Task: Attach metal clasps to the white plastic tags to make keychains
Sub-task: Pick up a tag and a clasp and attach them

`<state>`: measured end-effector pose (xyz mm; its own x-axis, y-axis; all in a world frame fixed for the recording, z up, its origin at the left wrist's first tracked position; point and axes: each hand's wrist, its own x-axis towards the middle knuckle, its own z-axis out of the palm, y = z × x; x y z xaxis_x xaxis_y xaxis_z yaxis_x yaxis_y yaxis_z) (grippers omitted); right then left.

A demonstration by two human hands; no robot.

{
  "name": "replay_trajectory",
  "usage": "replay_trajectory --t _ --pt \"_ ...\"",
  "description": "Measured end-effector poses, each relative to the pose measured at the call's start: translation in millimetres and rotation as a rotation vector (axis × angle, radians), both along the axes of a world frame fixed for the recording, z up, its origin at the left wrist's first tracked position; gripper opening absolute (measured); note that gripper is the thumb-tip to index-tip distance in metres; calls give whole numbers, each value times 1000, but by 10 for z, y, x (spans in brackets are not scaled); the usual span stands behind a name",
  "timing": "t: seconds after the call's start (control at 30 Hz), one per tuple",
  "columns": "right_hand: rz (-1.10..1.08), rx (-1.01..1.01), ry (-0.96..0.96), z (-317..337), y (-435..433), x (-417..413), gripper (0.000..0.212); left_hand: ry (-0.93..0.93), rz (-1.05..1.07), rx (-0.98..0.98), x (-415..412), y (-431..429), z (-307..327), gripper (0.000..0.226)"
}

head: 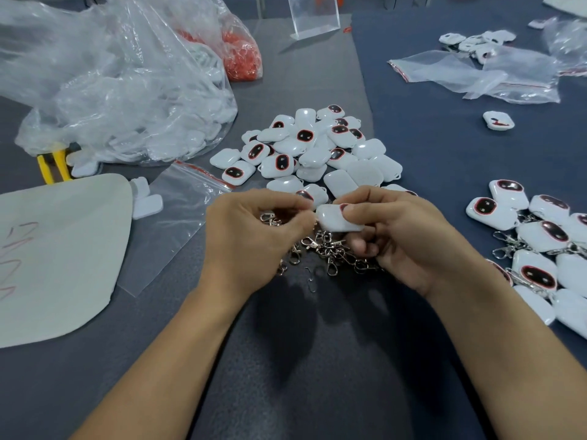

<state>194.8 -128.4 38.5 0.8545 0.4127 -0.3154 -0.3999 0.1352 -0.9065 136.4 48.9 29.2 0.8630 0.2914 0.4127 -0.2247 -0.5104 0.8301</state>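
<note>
My right hand [400, 236] pinches a white plastic tag [333, 219] between thumb and fingers, just above the table. My left hand [251, 236] meets the tag's left end, its fingers curled on a silver metal clasp [270, 217] that shows between them. Below both hands lies a heap of loose metal clasps [330, 252]. Behind the hands sits a pile of white tags [311, 147], some showing dark red-rimmed faces. At the right edge lie several tags with clasps attached [540, 246].
A large clear bag of white parts [127, 100] and a bag of red pieces [241, 55] sit at the back left. Yellow-handled pliers [52, 165], a grey sheet [60, 249], empty zip bags [476, 74], a lone tag [498, 120] and an acrylic stand [314, 17] surround the work spot.
</note>
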Motion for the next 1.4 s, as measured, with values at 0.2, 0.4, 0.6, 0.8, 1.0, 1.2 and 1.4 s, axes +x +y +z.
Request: replay_trajectory --t 0.2,0.4,0.6,0.8,1.0,1.2,1.4 --pt "64 182 68 22 -26 -5 11 149 -173 -493 61 -23 -3 13" --pt "62 213 65 21 -15 -17 18 178 -212 -583 58 -62 -9 12" --pt "86 216 15 17 -13 -29 22 258 -292 -750 56 -78 -23 9" --pt "69 196 -26 20 -26 -31 25 283 -345 -801 77 -60 7 13" --pt "-2 84 -107 10 -33 -44 13 249 -222 -343 83 85 36 9" --pt "-68 -90 -257 -64 102 -89 15 32 -100 535 38 145 6 11" --pt "-65 91 -70 -31 53 -70 20 49 -76 -52 33 90 -2 18"
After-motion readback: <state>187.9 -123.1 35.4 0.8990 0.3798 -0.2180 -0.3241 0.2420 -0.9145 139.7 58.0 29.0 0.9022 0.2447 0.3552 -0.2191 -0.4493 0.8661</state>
